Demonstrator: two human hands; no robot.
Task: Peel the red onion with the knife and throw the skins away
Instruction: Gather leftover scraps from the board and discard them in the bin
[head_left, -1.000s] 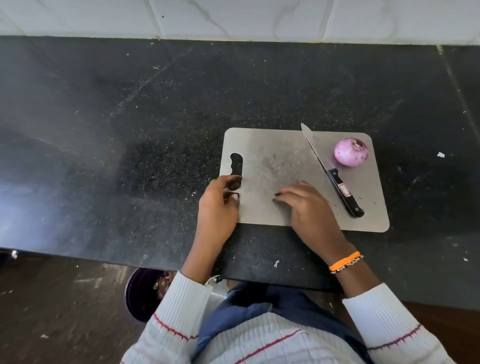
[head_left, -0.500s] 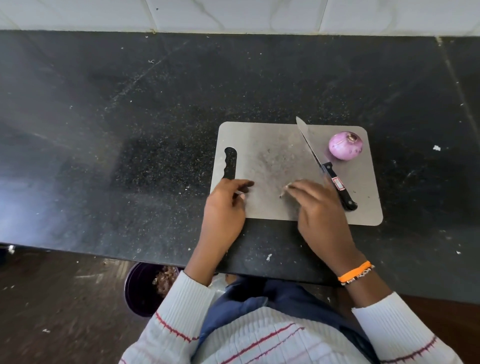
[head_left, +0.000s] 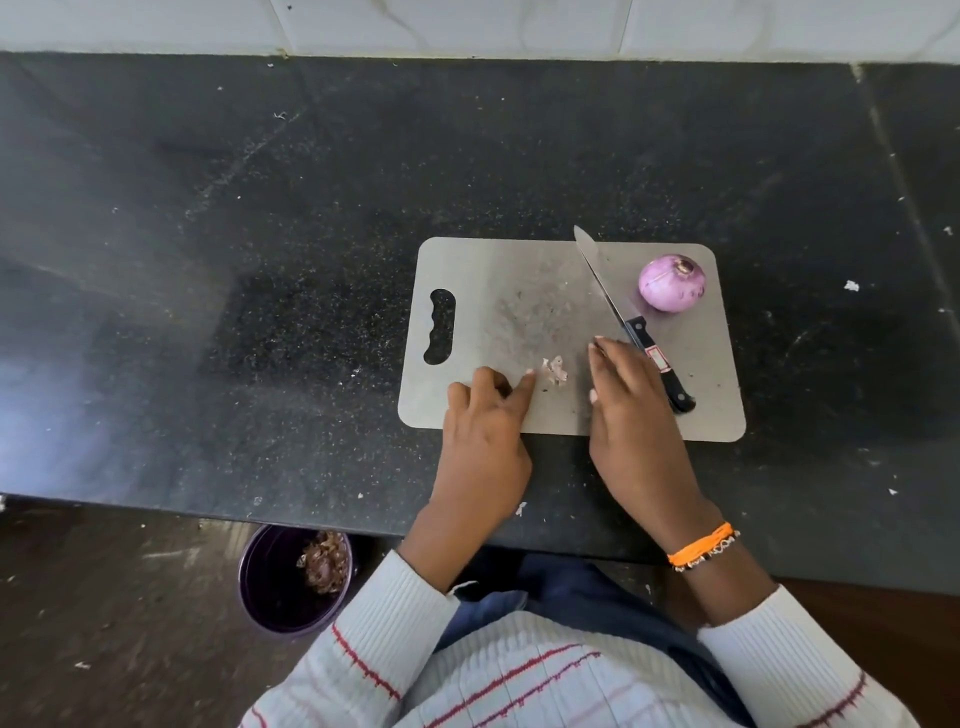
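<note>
A peeled purple onion (head_left: 671, 283) sits at the far right corner of the grey cutting board (head_left: 519, 291). The knife (head_left: 631, 317) lies diagonally on the board, black handle toward me, untouched. A small pile of skin scraps (head_left: 555, 370) lies on the board's near part. My left hand (head_left: 485, 441) rests on the board just left of the scraps, index finger stretched toward them. My right hand (head_left: 634, 415) stands edge-on just right of the scraps, fingers straight, partly covering the knife handle. Neither hand holds anything.
The board lies on a black speckled counter (head_left: 260, 260) with a white tiled wall behind. On the floor below the counter's edge stands a dark purple bin (head_left: 270, 582) with onion skins inside. White specks dot the counter.
Both hands have slid toward each other across the board, and the scraps now lie gathered in a small pile between them. Onion and knife have not moved.
</note>
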